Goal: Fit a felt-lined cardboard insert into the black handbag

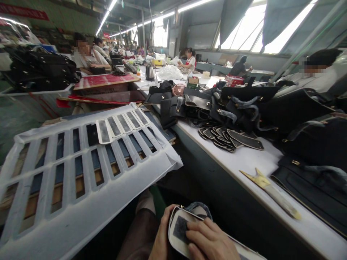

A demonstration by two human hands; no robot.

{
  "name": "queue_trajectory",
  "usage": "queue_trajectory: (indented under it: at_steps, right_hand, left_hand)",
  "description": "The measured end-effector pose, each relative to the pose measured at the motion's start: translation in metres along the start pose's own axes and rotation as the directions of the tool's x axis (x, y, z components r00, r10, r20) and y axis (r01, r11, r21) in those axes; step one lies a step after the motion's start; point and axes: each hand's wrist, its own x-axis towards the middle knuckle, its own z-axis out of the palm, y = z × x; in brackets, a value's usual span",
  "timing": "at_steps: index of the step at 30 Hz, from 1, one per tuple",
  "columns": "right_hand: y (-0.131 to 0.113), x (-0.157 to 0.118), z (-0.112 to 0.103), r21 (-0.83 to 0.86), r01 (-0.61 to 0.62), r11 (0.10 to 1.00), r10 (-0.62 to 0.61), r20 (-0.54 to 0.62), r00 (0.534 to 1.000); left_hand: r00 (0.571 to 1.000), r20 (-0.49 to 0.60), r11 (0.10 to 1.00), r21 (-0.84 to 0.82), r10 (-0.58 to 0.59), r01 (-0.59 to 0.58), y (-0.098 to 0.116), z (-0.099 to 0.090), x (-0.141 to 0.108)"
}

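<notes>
The person's left hand [164, 231] is closed around the near-left end of a long black bag part with a rounded cream rim [177, 241], held low over the lap. The right hand [214, 238] has its bent fingertips pressed onto a dark rectangular patch [179, 226] set inside that cream border; whether it also pinches an edge, I cannot tell. A handle in bluish clear wrapping [202, 206] shows just beyond the rim.

Left of the hands, a large white slotted frame [70, 231] lies tilted, with a row of five dark strips with cream borders [124, 123] along its far side. To the right, on a long white-topped table [253, 159], lie a yellowed tool with a forked end [268, 188], a fanned heap of black pieces with pale edges [230, 139] and black bags with wrapped handles [311, 187]. Farther back, several co-workers sit at the tables
</notes>
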Motion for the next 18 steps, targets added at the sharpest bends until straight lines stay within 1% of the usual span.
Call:
queue_trajectory:
  at_steps: [2,4,6,8,10,12,15,18]
  right_hand:
    - [-0.007,0.011,-0.004,0.056,-0.088,0.995,0.087,0.030,0.996]
    - [-0.011,0.021,-0.005,0.046,-0.121,0.992,0.120,0.019,0.993]
    - [-0.011,0.026,-0.002,0.022,-0.126,0.992,0.127,-0.029,0.992]
    - [-0.008,0.027,0.002,0.035,-0.123,0.992,0.125,-0.073,0.989]
    - [-0.004,0.026,0.005,0.077,-0.133,0.988,0.141,-0.101,0.985]
    - [0.000,0.027,0.006,0.111,-0.166,0.980,0.177,-0.092,0.980]
    - [0.001,0.033,0.006,0.097,-0.221,0.970,0.225,-0.036,0.974]
    - [-0.002,0.042,0.006,-0.012,-0.246,0.969,0.245,-0.021,0.969]
  left_hand:
    - [0.995,0.043,0.988,-0.123,-0.088,0.093,0.006,0.003,0.003]
    - [0.971,0.155,0.939,-0.269,-0.180,0.217,0.013,0.004,0.008]
    - [0.946,0.259,0.908,-0.319,-0.193,0.273,0.022,0.004,0.013]
    - [0.929,0.330,0.923,-0.277,-0.169,0.267,0.030,0.001,0.017]
    - [0.911,0.382,0.955,-0.177,-0.157,0.239,0.037,-0.002,0.020]
    - [0.900,0.402,0.975,-0.072,-0.166,0.212,0.045,-0.002,0.023]
    - [0.921,0.335,0.980,0.062,-0.197,0.187,0.055,0.003,0.027]
    - [0.947,0.260,0.974,0.176,-0.189,0.145,0.059,0.010,0.030]
